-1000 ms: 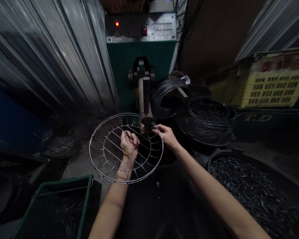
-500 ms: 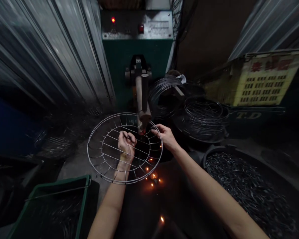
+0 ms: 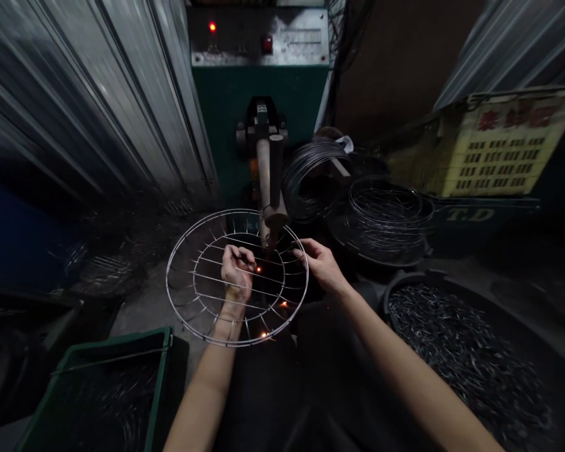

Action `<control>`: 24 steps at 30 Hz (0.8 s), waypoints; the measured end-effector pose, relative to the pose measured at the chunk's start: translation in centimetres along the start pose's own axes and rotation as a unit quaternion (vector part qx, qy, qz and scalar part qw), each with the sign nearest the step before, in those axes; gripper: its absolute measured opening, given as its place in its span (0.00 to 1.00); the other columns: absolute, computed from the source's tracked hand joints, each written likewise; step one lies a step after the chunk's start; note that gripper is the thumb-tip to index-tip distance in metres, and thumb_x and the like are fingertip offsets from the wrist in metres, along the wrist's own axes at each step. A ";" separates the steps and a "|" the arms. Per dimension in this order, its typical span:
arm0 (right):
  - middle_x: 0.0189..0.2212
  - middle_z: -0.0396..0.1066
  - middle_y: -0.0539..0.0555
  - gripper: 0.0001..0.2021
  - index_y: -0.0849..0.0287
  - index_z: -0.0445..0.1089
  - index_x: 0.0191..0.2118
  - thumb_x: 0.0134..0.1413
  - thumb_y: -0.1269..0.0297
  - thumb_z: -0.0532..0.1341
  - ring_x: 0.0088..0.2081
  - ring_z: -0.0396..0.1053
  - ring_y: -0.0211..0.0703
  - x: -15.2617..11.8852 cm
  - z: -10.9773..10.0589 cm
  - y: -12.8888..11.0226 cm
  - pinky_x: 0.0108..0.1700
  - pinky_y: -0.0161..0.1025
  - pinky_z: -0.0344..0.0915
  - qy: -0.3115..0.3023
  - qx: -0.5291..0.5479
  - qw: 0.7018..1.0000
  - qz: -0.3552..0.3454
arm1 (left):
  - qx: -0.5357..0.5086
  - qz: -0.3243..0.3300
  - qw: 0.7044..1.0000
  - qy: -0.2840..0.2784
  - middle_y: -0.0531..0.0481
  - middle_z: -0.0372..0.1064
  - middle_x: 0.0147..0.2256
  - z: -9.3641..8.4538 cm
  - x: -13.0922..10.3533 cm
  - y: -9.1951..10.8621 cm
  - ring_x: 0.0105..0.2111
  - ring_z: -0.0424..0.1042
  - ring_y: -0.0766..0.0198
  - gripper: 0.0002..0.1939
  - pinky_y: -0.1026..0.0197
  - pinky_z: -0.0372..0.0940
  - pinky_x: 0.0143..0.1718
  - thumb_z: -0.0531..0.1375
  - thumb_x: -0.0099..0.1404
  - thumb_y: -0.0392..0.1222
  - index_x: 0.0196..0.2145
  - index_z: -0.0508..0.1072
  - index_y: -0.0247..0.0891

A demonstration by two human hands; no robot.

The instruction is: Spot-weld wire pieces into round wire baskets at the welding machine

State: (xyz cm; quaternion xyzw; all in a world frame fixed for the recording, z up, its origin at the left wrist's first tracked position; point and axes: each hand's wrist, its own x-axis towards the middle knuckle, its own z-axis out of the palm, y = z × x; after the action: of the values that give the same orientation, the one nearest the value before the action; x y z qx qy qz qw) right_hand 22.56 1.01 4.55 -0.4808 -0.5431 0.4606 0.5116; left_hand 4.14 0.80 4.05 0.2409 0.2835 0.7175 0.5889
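A round steel wire rack (image 3: 238, 289), two rings joined by short wires with straight bars across the middle, is tilted under the tip of a spot welder (image 3: 269, 235). My left hand (image 3: 238, 270) is curled within the rack's outline, palm up, with wires crossing my forearm. Something small and dark shows between its fingers, too unclear to name. At the rack's right rim, close beside the welder tip, my right hand (image 3: 322, 267) pinches with thumb and fingertips. What lies in that pinch is too dark to tell. Orange sparks (image 3: 284, 304) glow below and near the tip.
Ahead stands the green welder cabinet (image 3: 258, 85) with a red lamp. Wire coils (image 3: 388, 213) lie to its right. A black tub (image 3: 435, 274) of small bent metal pieces is at right, near a yellow crate (image 3: 494, 163). A green crate (image 3: 162, 358) sits at lower left.
The sparks are fewer and lie elsewhere; those lower down have gone. My right hand has shifted slightly right, away from the tip. The rack has barely moved.
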 end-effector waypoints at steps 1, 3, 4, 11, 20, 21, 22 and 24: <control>0.33 0.73 0.51 0.17 0.58 0.72 0.38 0.44 0.53 0.65 0.34 0.68 0.40 -0.2 -0.1 0.0 0.37 0.39 0.65 0.002 -0.006 1.000 0.001 | 0.000 0.010 1.000 0.013 0.55 0.61 0.17 0.2 -0.2 -0.1 0.15 0.57 0.70 0.14 0.69 0.52 0.18 0.50 0.66 0.47 0.24 0.56 0.40; 0.31 0.72 0.51 0.16 0.58 0.72 0.36 0.43 0.53 0.66 0.33 0.68 0.40 -0.2 -0.1 -0.1 0.37 0.38 0.65 0.004 -0.010 1.000 -0.005 | -0.007 0.025 0.999 0.029 0.55 0.62 0.17 0.5 -0.6 -0.3 0.15 0.57 0.70 0.14 0.69 0.52 0.18 0.49 0.66 0.46 0.24 0.56 0.40; 0.30 0.72 0.50 0.15 0.58 0.72 0.34 0.42 0.53 0.66 0.33 0.68 0.40 -0.1 0.0 -0.1 0.37 0.38 0.64 0.003 -0.010 1.000 -0.009 | -0.011 0.030 0.999 0.034 0.55 0.62 0.17 0.6 -0.7 -0.4 0.15 0.57 0.70 0.14 0.69 0.51 0.18 0.49 0.66 0.46 0.24 0.55 0.40; 0.27 0.71 0.49 0.15 0.59 0.71 0.30 0.41 0.53 0.67 0.30 0.66 0.38 0.8 0.1 0.0 0.37 0.37 0.63 0.014 0.003 1.000 -0.011 | -0.012 0.058 0.994 0.090 0.57 0.60 0.16 1.0 -1.0 -0.6 0.14 0.55 0.71 0.14 0.69 0.49 0.17 0.50 0.64 0.49 0.25 0.54 0.40; 0.29 0.72 0.50 0.17 0.59 0.73 0.36 0.42 0.53 0.66 0.32 0.68 0.41 1.0 0.5 -0.1 0.37 0.38 0.64 -0.021 0.001 1.000 -0.007 | -0.005 0.085 0.992 0.091 0.56 0.61 0.17 0.3 1.4 -1.0 0.15 0.57 0.71 0.14 0.69 0.51 0.18 0.50 0.64 0.49 0.25 0.53 0.40; 0.28 0.72 0.50 0.17 0.59 0.74 0.36 0.42 0.52 0.66 0.32 0.68 0.41 1.1 0.6 -0.1 0.37 0.38 0.64 -0.016 0.004 1.000 -0.009 | -0.005 0.089 0.992 0.088 0.57 0.61 0.17 0.3 1.5 -1.0 0.15 0.57 0.71 0.14 0.69 0.51 0.18 0.51 0.63 0.50 0.26 0.53 0.40; 0.28 0.72 0.50 0.16 0.59 0.74 0.35 0.42 0.52 0.67 0.32 0.67 0.40 1.2 0.7 0.0 0.37 0.38 0.64 -0.008 0.007 1.000 -0.012 | -0.005 0.092 0.992 0.085 0.57 0.61 0.16 0.2 1.6 -1.1 0.15 0.57 0.71 0.14 0.69 0.51 0.18 0.51 0.63 0.50 0.26 0.53 0.40; 0.28 0.73 0.50 0.15 0.59 0.74 0.32 0.41 0.52 0.67 0.31 0.67 0.40 1.5 0.8 0.1 0.37 0.38 0.64 0.003 0.014 1.000 -0.015 | -0.006 0.099 0.992 0.081 0.57 0.61 0.16 0.1 1.7 -1.1 0.15 0.57 0.71 0.15 0.68 0.50 0.18 0.52 0.63 0.51 0.26 0.53 0.41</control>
State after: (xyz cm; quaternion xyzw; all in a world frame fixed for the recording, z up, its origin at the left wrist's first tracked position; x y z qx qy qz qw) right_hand 21.70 2.51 4.63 -0.4670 -0.5417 0.4591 0.5271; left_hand 4.72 2.70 3.39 0.2058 0.3006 0.7910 0.4915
